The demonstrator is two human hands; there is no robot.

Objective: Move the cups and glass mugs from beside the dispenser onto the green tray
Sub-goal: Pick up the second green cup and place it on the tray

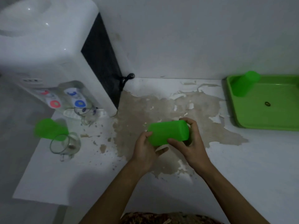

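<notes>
I hold a green plastic cup (168,132) on its side over the middle of the counter. My left hand (146,150) grips its left end and my right hand (190,143) wraps its right end. The green tray (265,117) lies at the right, with one green cup (243,84) standing upside down in its far left corner. Beside the white dispenser (53,50) at the left stand another green cup (48,129), a glass mug (64,145) in front of it, and a second glass mug (87,115) under the taps.
The white counter (242,167) has a large patch of peeled, brownish surface in the middle. A black cable (126,78) hangs behind the dispenser against the wall. A small dark ring (267,103) lies on the tray. The counter's left edge drops off near the mugs.
</notes>
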